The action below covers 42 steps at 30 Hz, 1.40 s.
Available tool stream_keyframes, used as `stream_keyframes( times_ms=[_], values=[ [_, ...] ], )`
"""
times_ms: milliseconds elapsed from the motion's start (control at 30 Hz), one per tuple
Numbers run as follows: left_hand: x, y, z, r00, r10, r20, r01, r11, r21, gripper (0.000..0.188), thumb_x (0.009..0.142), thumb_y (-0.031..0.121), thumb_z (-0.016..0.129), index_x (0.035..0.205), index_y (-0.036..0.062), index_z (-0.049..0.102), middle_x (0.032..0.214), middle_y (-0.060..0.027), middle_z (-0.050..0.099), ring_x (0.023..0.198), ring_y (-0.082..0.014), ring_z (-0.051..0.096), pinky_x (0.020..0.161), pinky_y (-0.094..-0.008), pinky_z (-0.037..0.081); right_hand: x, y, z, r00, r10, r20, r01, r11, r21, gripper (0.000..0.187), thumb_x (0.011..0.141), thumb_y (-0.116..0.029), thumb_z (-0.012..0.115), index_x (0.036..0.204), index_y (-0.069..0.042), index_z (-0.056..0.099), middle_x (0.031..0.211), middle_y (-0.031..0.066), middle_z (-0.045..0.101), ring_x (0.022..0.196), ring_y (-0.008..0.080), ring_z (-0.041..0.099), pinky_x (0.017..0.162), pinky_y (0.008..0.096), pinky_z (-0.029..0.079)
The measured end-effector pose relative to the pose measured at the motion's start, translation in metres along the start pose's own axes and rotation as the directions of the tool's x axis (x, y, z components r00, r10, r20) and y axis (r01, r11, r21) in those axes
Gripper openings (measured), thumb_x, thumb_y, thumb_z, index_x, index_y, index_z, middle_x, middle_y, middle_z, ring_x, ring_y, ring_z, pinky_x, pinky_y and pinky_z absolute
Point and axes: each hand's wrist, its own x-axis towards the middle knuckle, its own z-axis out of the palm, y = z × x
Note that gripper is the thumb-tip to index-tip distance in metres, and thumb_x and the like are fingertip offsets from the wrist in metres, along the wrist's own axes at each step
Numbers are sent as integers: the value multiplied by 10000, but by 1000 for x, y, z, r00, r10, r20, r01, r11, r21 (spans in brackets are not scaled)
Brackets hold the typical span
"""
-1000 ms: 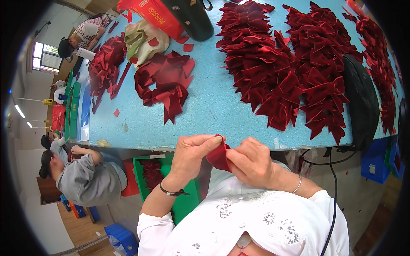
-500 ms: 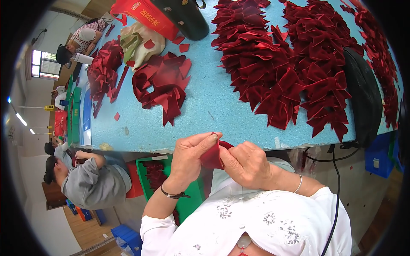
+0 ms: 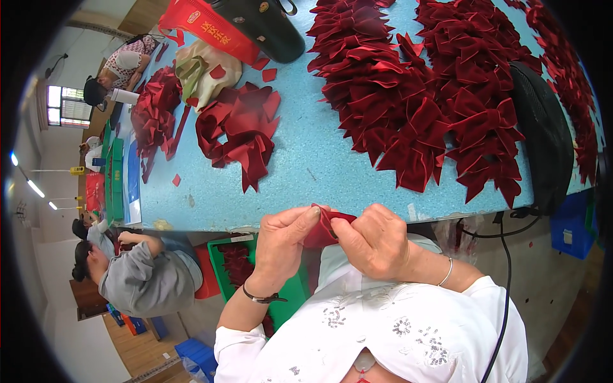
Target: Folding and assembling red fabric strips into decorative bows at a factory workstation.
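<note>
The left grip (image 3: 284,236) pinches a dark red ribbon (image 3: 319,237) between thumb and bent fingers, and the right grip (image 3: 377,242) clasps its other side, thumb pressed against the cloth; the ribbon lies bunched between the two, just short of the table (image 3: 306,175) edge and over the lap; how the layers run inside the fingers is hidden. To work it well, the left pinch is best kept firm and steady as an anchor — the right thumb doing the finer shaping from the opposite side; pressure ought to be even, since soft cloth like this would likely slip or twist if one side were pulled harder; the folds should be squared before they are pressed flat, and the plush face kept outward so that the paler back does not show; both wrists seem best held low and close together, so the cloth stays slack enough to adjust. Ahead and left of the grip lie loose ribbons (image 3: 252,148); ahead and right, the nearer row of bows (image 3: 418,140) gives a handy pattern for evenness — sleeves should stay clear of the green crate (image 3: 295,295) below the left wrist and the black cable (image 3: 504,281) to the right.
</note>
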Motion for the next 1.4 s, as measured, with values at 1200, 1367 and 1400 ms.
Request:
stream_keyframes(
  times_ms=[1200,1367,1400],
  values=[
    [-1,20,10,992,113,51,-96,959,-268,218,948,192,558,949,-9,645,937,-111,686,788,-142,648,740,-252,501,-9,-23,24,959,-216,185,215,976,24,197,624,-82,571,794,18,586,722,99,534,573,196,507,552,288,417],
    [1,21,0,976,219,13,-208,942,-262,206,937,188,581,947,-7,647,939,-116,689,791,-138,648,752,-245,496,-13,-20,1,888,-257,381,165,952,259,198,716,-53,689,867,40,602,875,128,592,736,197,585,630,302,471],
    [0,19,0,967,255,3,-245,935,-257,199,931,181,591,950,-9,648,939,-117,690,790,-136,647,750,-245,496,-15,-18,-10,910,-180,374,65,952,299,199,731,-52,701,878,40,602,882,120,592,754,187,583,648,293,471]
  ],
)
